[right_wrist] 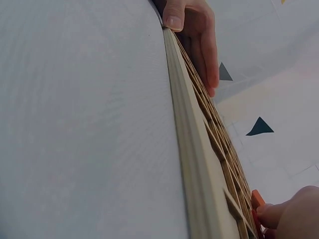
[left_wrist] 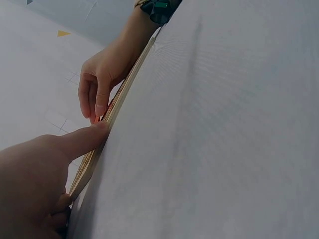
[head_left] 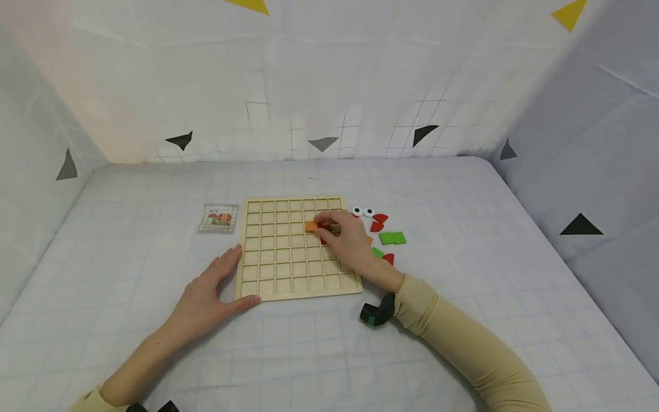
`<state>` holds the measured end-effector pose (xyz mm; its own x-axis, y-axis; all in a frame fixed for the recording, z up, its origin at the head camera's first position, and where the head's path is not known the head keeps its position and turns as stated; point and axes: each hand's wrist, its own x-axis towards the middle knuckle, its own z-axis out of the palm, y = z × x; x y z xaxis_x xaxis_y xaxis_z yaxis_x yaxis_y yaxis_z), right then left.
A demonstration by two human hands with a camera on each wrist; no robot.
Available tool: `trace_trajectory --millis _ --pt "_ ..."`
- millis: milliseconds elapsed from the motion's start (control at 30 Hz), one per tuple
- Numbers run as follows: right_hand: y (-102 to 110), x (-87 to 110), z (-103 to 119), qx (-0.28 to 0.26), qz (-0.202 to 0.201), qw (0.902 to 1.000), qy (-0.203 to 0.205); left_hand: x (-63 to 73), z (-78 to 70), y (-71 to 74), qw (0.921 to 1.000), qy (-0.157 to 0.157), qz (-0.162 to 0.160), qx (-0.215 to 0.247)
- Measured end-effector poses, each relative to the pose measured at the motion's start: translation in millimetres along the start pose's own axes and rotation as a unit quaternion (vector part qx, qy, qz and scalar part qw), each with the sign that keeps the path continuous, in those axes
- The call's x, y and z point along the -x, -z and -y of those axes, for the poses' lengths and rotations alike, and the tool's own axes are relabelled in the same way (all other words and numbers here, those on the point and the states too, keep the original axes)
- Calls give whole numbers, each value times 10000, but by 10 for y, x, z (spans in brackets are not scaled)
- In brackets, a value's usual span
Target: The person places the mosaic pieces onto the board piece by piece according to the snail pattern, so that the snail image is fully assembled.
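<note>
A wooden grid board (head_left: 267, 258) with square cells lies on the table. My left hand (head_left: 203, 300) rests at its near left corner, fingers spread along the left side and thumb on the front edge. Over the board's right part, my right hand (head_left: 350, 237) pinches an orange tile (head_left: 310, 226) between thumb and fingertips. In the right wrist view the orange tile (right_wrist: 257, 198) stands up above the grid beside the fingertips. A red piece (head_left: 323, 241) shows in the cells just under the fingers, partly hidden by them.
Left of the board lies a small pattern card (head_left: 218, 219). To its right are two round eye pieces (head_left: 357, 212), red quarter-round pieces (head_left: 377, 226), green tiles (head_left: 392, 238) and another red piece (head_left: 388, 258). White cloth walls (head_left: 329, 80) stand behind and at both sides.
</note>
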<state>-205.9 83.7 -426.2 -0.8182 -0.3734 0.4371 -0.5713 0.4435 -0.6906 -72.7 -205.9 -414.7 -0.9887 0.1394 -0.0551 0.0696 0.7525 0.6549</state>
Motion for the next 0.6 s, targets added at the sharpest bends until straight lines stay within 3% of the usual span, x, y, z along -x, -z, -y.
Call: trace_trajectory --millis 600 --pt "-7 -7 -19 -13 17 10000 -39 -6 5 -2 10000 37 4 -80"
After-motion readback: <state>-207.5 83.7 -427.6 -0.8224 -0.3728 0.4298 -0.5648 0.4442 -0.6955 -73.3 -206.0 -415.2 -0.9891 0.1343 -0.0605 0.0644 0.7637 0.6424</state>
